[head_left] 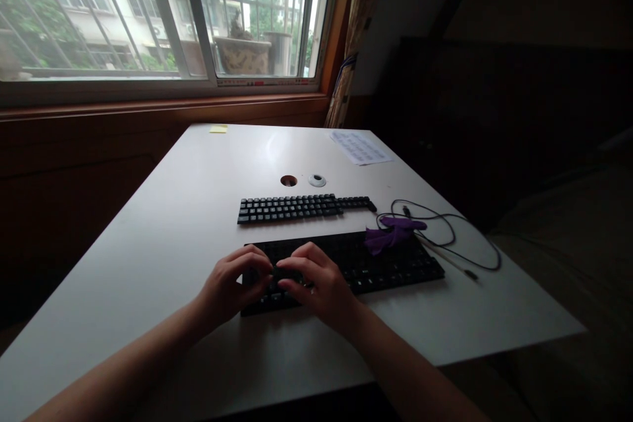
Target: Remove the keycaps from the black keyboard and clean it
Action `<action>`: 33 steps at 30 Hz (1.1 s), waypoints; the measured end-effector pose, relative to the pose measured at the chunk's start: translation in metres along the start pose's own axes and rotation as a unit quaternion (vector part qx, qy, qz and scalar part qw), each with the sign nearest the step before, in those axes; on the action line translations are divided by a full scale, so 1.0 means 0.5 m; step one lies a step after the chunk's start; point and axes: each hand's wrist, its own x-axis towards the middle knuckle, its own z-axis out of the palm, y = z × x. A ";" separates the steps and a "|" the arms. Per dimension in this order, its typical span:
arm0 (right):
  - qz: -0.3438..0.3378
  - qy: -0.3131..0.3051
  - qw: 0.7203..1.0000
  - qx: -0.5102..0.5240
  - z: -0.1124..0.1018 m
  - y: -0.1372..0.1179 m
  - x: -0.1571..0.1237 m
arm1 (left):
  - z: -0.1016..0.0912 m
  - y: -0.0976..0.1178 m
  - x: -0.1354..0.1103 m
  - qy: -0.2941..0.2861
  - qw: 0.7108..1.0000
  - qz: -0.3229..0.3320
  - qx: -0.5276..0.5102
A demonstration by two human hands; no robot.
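A black keyboard (356,270) lies at a slant on the white table. My left hand (237,277) is over its left end, thumb and fingertips pinched together. Close beside it, my right hand (316,280) is also closed in a pinch, the fingertips of both hands nearly meeting. Something small and dark is between them, too shaded to name. Behind the keyboard, black keycaps (287,208) are set out in tight rows. A crumpled purple cloth (393,234) rests on the keyboard's right part.
A thin black cable (452,237) loops on the table (148,244) at the right. Further back are a round cable hole (289,180), a white ring-shaped cover (317,180), printed paper (363,148) and a yellow note (218,128). A barred window (148,20) stands behind.
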 end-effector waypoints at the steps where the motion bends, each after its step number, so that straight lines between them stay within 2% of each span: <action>1: 0.002 -0.002 1.000 0.000 0.000 0.000 0.000 | 0.001 0.000 0.000 0.000 1.000 0.006 0.003; 7: 0.008 -0.004 1.000 0.001 -0.003 -0.005 0.004 | 0.007 -0.009 0.000 -0.007 1.000 0.019 0.012; 11: -0.006 -0.011 1.000 -0.020 -0.020 -0.007 0.011 | 0.009 -0.012 0.000 -0.008 1.000 0.014 0.017; 14: -0.005 -0.021 0.998 -0.056 -0.055 0.000 0.021 | 0.008 -0.015 0.000 -0.006 1.000 -0.002 0.027; 18: 0.027 -0.029 0.985 -0.171 -0.132 0.039 0.033 | 0.005 -0.021 -0.001 0.001 0.999 -0.012 0.040; 20: 0.056 -0.041 0.967 -0.247 -0.176 0.072 0.037 | 0.005 -0.024 -0.001 0.000 0.999 -0.008 0.041; 22: 0.097 -0.060 0.937 -0.330 -0.215 0.109 0.039 | 0.006 -0.025 0.000 -0.002 0.999 -0.004 0.041; 25: 0.160 -0.136 0.874 -0.438 -0.256 0.157 0.043 | 0.008 -0.026 0.002 -0.009 0.999 0.002 0.044; 28: 0.209 -0.218 0.810 -0.503 -0.274 0.192 0.049 | 0.007 -0.025 0.006 -0.009 0.999 0.008 0.052; 30: 0.218 -0.247 0.792 -0.514 -0.278 0.209 0.053 | 0.006 -0.024 0.007 -0.007 0.998 0.011 0.057; 33: 0.213 -0.264 0.788 -0.514 -0.281 0.225 0.059 | 0.004 -0.025 0.007 -0.006 0.998 0.016 0.062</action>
